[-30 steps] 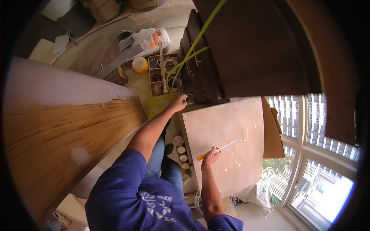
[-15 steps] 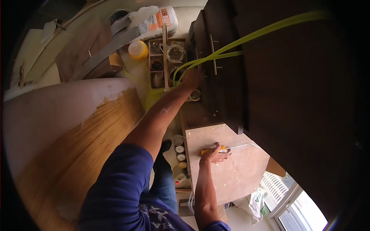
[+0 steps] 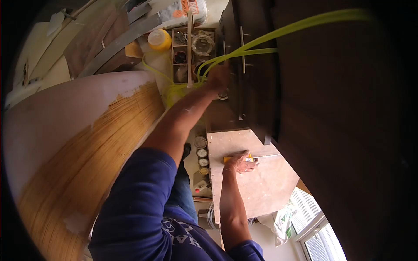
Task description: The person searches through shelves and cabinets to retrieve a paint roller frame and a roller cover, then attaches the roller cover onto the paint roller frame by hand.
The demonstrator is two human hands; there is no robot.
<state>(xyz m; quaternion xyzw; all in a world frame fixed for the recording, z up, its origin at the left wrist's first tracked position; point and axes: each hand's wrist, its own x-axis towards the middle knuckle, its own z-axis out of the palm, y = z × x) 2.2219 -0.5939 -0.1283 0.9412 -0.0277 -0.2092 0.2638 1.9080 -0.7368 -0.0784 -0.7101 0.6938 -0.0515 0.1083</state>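
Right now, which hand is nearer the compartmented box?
Left. The left hand is beside the compartmented box in view; the right hand is farther off, holding the yellow handle.

Wood in several finishes, with plastic, metal and cloth

The panel (image 3: pixel 122 126) beside you is wood, its bare part streaked with open grain; the rest carries a smooth, matt coat (image 3: pixel 52 113) that stops in a ragged edge. Your board (image 3: pixel 257 187) looks like matt wood, flat but flecked. Your handle (image 3: pixel 227 160) seems to be plastic, its thin rod (image 3: pixel 267 155) metal. You face a cabinet (image 3: pixel 331 108) with a smooth, faintly satin surface and a shiny metal pull (image 3: pixel 243 56). The jar (image 3: pixel 160 40) looks like smooth plastic, the bag (image 3: pixel 283 224) like thin, crumpled plastic. You wear soft cloth: a matt shirt (image 3: pixel 135 195) and denim jeans (image 3: pixel 180 195).
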